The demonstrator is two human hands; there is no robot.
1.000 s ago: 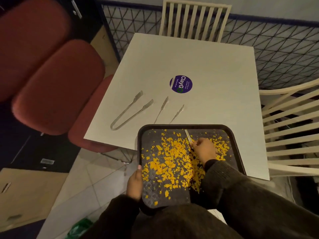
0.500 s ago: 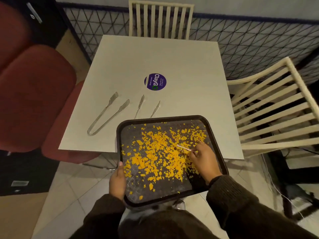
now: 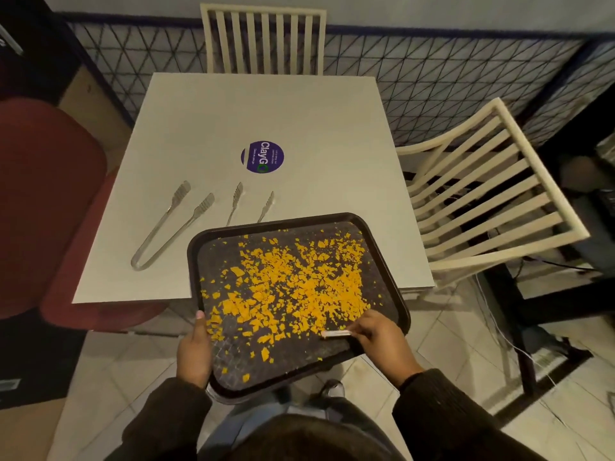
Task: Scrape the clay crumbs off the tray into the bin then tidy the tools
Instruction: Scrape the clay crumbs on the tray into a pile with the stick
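**Clay crumbs spread across a hand-held tray**

Clay crumbs (image 3: 293, 287), bright orange, lie scattered over the dark tray (image 3: 392, 281), whose far end overlaps the near edge of the white table (image 3: 266, 111). The left hand (image 3: 194, 351) clamps the tray's left rim, thumb on top. The right hand (image 3: 379, 337) has its fingers closed around a pale scraper (image 3: 336, 333) (flat against the tray floor). Two tongs (image 3: 173, 224) and (image 3: 249, 206) rest on the table beside a purple sticker (image 3: 262, 157).

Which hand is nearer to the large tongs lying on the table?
Left. The left hand grips the tray's near-left rim, below and slightly right of the large tongs. The right hand, holding a small scraper, works at the tray's opposite side, farther away.
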